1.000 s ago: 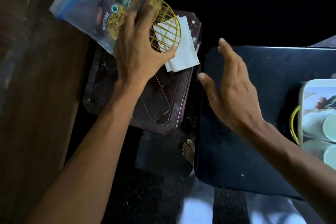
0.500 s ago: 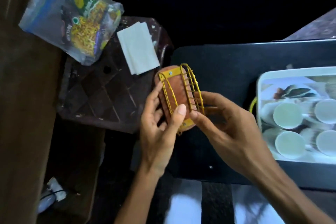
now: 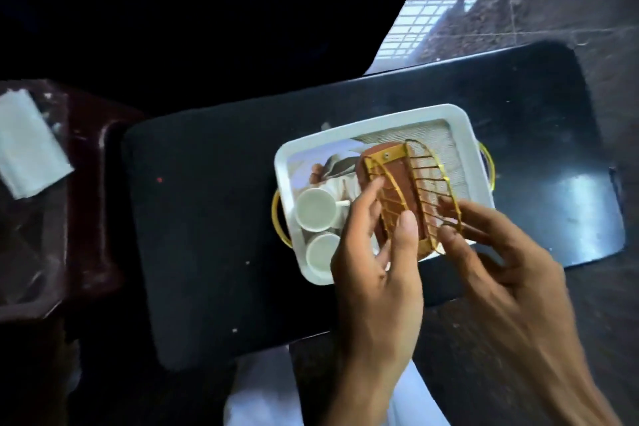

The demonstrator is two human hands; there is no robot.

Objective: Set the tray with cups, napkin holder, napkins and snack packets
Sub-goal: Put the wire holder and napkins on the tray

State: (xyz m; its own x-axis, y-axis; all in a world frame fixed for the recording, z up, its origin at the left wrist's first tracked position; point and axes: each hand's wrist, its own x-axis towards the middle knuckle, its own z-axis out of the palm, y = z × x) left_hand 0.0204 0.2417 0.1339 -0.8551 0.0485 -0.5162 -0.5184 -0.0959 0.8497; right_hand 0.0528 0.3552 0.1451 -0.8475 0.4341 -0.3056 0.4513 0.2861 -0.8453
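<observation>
Above white tray (image 3: 345,130) on desk (image 3: 207,218): napkin holder (image 3: 408,190), gripped by left hand (image 3: 377,273) and right hand (image 3: 508,273); two cups (image 3: 316,209) below.

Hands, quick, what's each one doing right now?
Left hand: closed on the napkin holder, over the tray.
Right hand: closed on the same napkin holder.
</observation>
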